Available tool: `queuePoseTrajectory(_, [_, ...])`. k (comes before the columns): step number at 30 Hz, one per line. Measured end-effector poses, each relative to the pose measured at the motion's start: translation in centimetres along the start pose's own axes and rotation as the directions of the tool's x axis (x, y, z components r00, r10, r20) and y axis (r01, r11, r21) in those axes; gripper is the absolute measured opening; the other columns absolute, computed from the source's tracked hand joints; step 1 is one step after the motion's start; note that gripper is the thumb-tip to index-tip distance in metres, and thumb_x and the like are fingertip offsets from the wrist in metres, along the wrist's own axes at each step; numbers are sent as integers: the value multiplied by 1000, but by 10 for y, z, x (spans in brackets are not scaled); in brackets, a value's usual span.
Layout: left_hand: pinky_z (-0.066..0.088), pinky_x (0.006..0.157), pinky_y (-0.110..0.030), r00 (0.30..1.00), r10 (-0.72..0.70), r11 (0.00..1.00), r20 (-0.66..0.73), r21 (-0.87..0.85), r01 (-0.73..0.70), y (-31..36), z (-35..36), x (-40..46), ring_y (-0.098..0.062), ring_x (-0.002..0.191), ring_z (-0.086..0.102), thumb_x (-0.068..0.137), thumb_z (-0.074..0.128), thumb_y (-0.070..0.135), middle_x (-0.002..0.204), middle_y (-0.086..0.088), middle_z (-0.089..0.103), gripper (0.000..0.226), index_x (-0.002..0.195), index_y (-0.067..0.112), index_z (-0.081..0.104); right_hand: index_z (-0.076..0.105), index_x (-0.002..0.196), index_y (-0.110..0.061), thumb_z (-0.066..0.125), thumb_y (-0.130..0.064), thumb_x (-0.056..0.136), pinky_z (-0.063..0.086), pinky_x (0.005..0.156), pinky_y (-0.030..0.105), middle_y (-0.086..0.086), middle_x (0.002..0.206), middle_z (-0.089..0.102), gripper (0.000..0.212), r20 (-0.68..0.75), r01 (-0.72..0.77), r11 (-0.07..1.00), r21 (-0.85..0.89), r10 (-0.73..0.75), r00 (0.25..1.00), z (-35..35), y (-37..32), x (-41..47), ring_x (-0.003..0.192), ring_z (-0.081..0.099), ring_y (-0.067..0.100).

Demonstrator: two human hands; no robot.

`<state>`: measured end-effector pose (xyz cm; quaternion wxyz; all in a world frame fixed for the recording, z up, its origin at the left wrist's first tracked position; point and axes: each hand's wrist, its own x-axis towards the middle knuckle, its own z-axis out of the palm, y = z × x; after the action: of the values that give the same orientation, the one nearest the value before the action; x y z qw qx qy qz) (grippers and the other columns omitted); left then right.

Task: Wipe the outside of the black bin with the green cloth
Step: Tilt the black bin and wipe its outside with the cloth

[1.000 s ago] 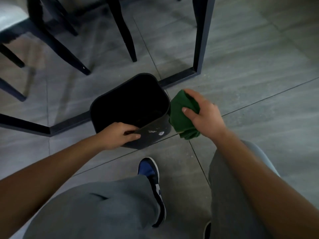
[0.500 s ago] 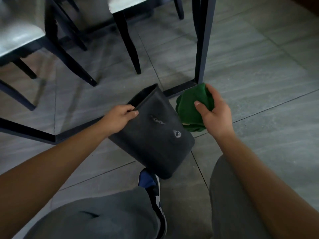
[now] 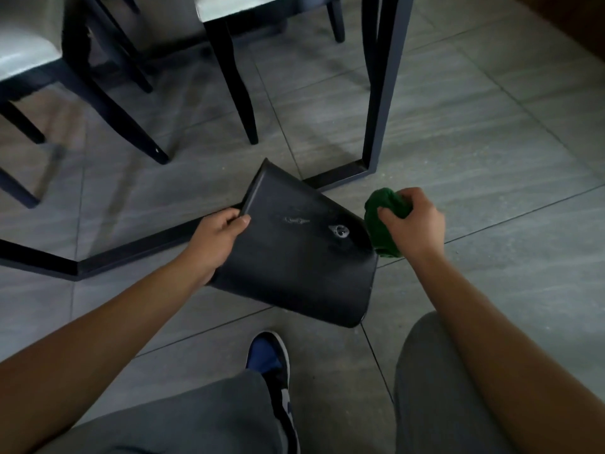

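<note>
Right fingers: curled tight around the green cloth, which I have bunched into a wad in my right hand.
Left hand: closed over the rim of the black bin, thumb on the outer wall.
Bin position: lifted and tipped, mouth pointing away toward the table frame, base toward me; long axis runs upper-left to lower-right.
Marks: two pale smudges on the upturned wall.
Key relation: the cloth sits just beside the bin's right edge, the wall lying left of it; my right hand is nearer the smudges.
Next, I judge: sweep leftward across that wall.
</note>
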<state>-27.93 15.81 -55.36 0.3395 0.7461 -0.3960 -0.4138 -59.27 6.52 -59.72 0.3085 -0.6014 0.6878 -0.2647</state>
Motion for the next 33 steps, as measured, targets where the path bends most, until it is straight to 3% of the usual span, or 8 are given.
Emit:
queuePoseTrajectory(5, [54,87,-40,997,-73,997,2,-27,73,-15,8,3,-25,89,71,104,59,26,97,-16,75,25,92,8,71,66,111,-13,75,-42,85,54,72,35,3,94,67,40,15,-13,1000,23,13,1000,29,-1,15,88,67,26])
queuePoseTrajectory(10, [53,84,-38,993,-119,987,1,-108,118,-19,15,-1,-21,87,71,104,59,26,94,-8,74,21,88,18,70,63,96,-15,66,-55,72,59,83,48,9,100,66,46,163,-94,975,200,61,985,70,6,12,94,66,31])
queuePoseTrajectory(14, [54,98,-39,976,-185,927,113,-309,212,-16,17,-1,-19,108,71,104,58,33,113,3,76,18,116,28,71,60,120,-25,58,-60,78,51,101,47,6,123,64,54,167,-44,965,258,0,986,94,1,-8,117,60,30])
queuePoseTrajectory(18, [53,104,-46,915,-246,870,320,-343,354,-16,21,3,-24,120,70,101,60,39,131,-3,73,42,142,29,60,51,150,-34,33,-66,95,23,125,49,2,163,41,66,166,98,993,62,-107,980,108,0,-32,154,29,28])
queuePoseTrajectory(22, [60,93,-40,919,-295,878,260,-307,368,-19,28,2,-23,112,74,100,60,45,125,-3,76,46,141,24,62,50,151,-36,21,-63,98,26,124,52,3,163,42,67,150,157,988,6,-156,976,111,5,-30,154,30,30])
queuePoseTrajectory(27, [48,112,-47,925,-279,901,257,-264,345,-11,35,-1,-22,132,61,94,53,67,144,2,64,65,148,30,54,38,154,-42,23,-68,98,36,116,62,9,166,34,63,111,-27,996,-87,37,993,106,34,-23,152,30,41])
queuePoseTrajectory(31, [61,90,-41,912,-353,866,208,-295,403,-4,39,-7,-20,100,77,93,46,73,110,2,81,51,115,35,72,41,151,-43,20,-71,93,51,101,58,9,156,47,69,93,-129,991,-16,130,987,104,47,-14,136,50,40])
queuePoseTrajectory(33, [61,90,-43,897,-405,847,176,-297,441,-5,38,-7,-25,99,77,88,46,79,105,-3,81,63,115,30,74,41,152,-43,22,-68,95,48,105,60,6,158,45,65,81,-119,992,-27,121,989,109,42,-17,141,46,38])
